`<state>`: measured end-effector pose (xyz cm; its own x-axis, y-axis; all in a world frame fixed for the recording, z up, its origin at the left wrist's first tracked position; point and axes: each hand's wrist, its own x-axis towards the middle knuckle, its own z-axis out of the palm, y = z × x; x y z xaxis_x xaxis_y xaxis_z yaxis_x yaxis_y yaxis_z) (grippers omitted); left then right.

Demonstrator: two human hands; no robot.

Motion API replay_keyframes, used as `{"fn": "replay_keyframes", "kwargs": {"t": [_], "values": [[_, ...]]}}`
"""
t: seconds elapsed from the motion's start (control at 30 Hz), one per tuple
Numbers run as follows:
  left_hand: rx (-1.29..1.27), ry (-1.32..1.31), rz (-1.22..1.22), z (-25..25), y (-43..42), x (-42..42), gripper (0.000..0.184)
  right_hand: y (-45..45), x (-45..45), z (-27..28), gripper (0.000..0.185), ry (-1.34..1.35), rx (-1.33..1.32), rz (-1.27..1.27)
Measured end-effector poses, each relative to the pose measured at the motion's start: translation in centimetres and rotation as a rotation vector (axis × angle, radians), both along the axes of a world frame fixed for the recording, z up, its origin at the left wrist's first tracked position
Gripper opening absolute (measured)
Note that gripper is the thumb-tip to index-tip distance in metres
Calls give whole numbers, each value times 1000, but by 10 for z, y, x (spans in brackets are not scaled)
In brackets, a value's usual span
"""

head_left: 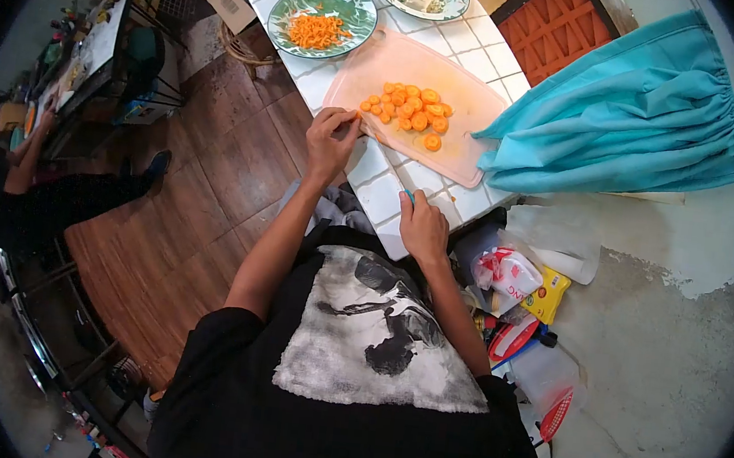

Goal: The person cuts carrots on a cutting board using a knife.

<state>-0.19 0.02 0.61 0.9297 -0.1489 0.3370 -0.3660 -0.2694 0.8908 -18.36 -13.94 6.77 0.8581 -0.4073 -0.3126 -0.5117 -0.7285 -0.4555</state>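
The left hand is pinching 1 small orange carrot piece, probably for steadying it; apart, the right hand is gripping a turquoise handle.

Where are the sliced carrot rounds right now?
In the head view, the carrot rounds lie around the middle of the pink cutting board, above and to the right of the person's left hand.

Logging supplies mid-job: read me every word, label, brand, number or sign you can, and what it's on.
"ANG", in red on the white pack; possibly only part of a word.
Yellow pack: print too small to read.
Cardboard box: marks too blurred to read.
Shirt: printed picture, no readable lettering.
Cutting board: no lettering visible.
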Motion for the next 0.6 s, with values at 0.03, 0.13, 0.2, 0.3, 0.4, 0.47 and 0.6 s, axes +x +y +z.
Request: {"fn": "replay_keyframes", "kwargs": {"t": [0.03, 0.13, 0.2, 0.3, 0.4, 0.47, 0.6], "values": [[4, -4, -8, 2, 0, 0, 17, 1, 1, 3, 45, 8, 15, -12], [12, 1, -9, 0, 0, 0, 16, -1, 0, 1, 45, 2, -3, -2], [-8, 16, -8, -1, -1, 3, 16, -4, 1, -1, 45, -1, -17, 14], [-28, 16, -26, -1, 2, 2, 16, -2, 0, 1, 44, -9, 45, -1], [-33, 10, -13, -2, 1, 4, 17, -2, 2, 3, 44, -2, 37, -4], [-12, 24, -18, 0, 2, 5, 16, -2, 3, 3, 44, 13, 28, -3], [-11, 42, -15, 1, 0, 5, 16, 2, 4, 1, 44, 33, 20, -14]]}}
